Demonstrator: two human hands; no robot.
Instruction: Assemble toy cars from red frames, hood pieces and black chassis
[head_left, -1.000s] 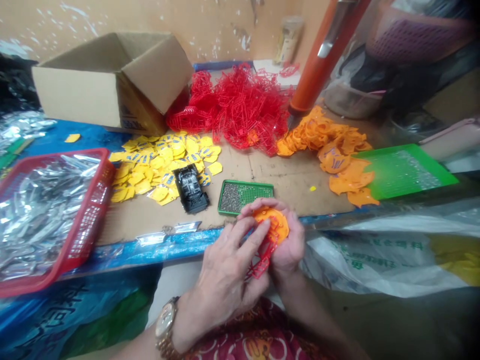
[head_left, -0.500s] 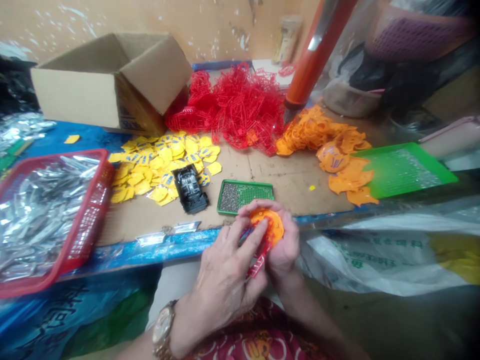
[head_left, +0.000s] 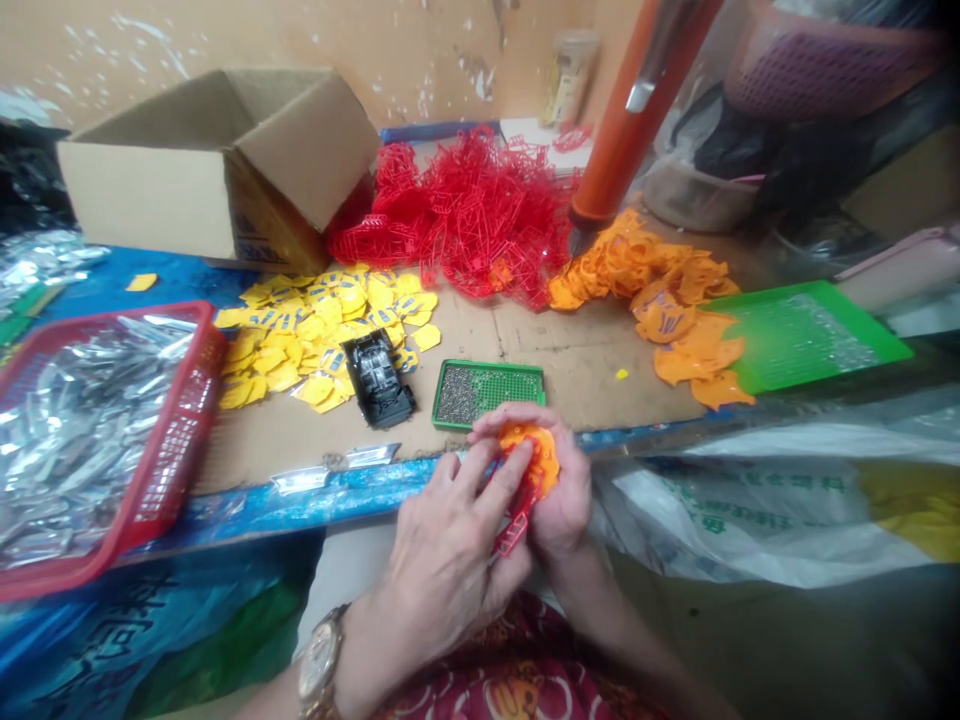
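My right hand (head_left: 564, 490) is cupped round an orange plastic piece (head_left: 550, 462), with its hollow side facing up. Against that piece my left hand (head_left: 457, 525) presses a red plastic frame (head_left: 513, 533), its fingers bent over the inside of the orange one. One end of the red frame sticks out below the fingers; the rest is partly hidden. Just beyond the hands lies a small green tray (head_left: 491, 390) with tiny metal pieces in its left part. Left of it sits a black plastic car-shaped part (head_left: 377, 378).
A red basket (head_left: 176, 440) of silvery parts stands at left, before a cardboard box (head_left: 150, 198). Yellow pieces (head_left: 330, 320), red frames (head_left: 480, 215) and orange pieces (head_left: 679, 320) lie in heaps. An orange electric screwdriver (head_left: 626, 120) hangs tip-down at back right, near a green sheet (head_left: 817, 335).
Both hands keep the same grip, with the orange piece and red frame barely shifted. The whole view has moved slightly.
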